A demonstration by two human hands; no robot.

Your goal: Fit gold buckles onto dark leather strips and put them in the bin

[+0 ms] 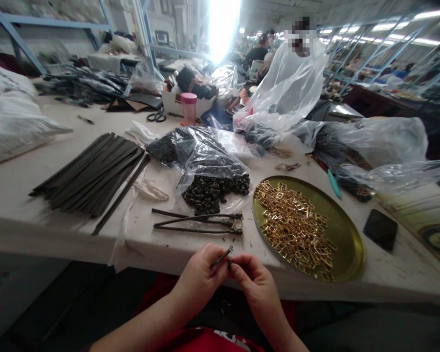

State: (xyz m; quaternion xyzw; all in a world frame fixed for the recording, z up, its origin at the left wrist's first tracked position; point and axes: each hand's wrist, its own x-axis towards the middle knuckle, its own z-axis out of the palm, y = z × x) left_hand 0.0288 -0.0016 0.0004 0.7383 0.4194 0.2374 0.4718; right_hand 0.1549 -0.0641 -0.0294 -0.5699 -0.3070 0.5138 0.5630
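Your left hand (203,269) gripped a dark strip (222,257) by the front edge of the worktop (73,239); your right hand (256,279) pinched a small dark piece (230,264) beside it. A loose pinch could have dropped that piece off the edge. The pale worktop bore a tray (346,244) of buckles (293,225); blue racks (55,23) stood beyond.

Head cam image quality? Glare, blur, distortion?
Head view: light at top centre blown out white, glints on plastic bag and gold buckles. Head view: background hazy, frame edges stretched. Head view: dark strip in left hand readable, small dark piece by right hand too soft to identify.
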